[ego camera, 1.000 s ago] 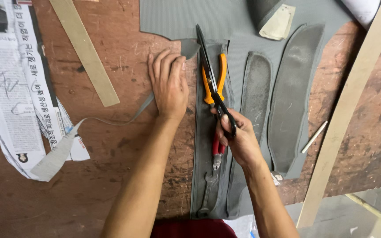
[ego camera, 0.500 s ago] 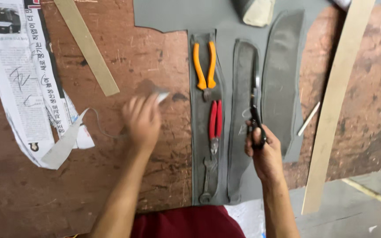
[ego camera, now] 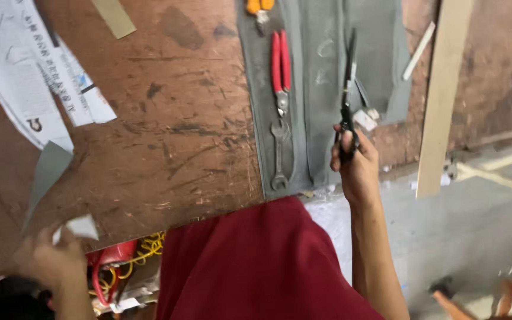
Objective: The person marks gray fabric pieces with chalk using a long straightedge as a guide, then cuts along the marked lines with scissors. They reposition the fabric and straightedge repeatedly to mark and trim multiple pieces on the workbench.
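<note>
At right of centre: right hand (ego camera: 355,163) is gripping black scissors (ego camera: 347,98) closed-fisted, blades pointing up | lower left: left hand (ego camera: 51,261) is pinching grey scrap (ego camera: 78,226) (blurred) | risk: blades are snagging grey sheet (ego camera: 321,89) if swung.

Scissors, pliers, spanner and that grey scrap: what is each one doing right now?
scissors: blades shut, held upright in right hand
red-handled pliers: shut, lying flat on grey sheet
spanner: lying flat, untouched
grey scrap: pinched in left hand at the table edge
</note>
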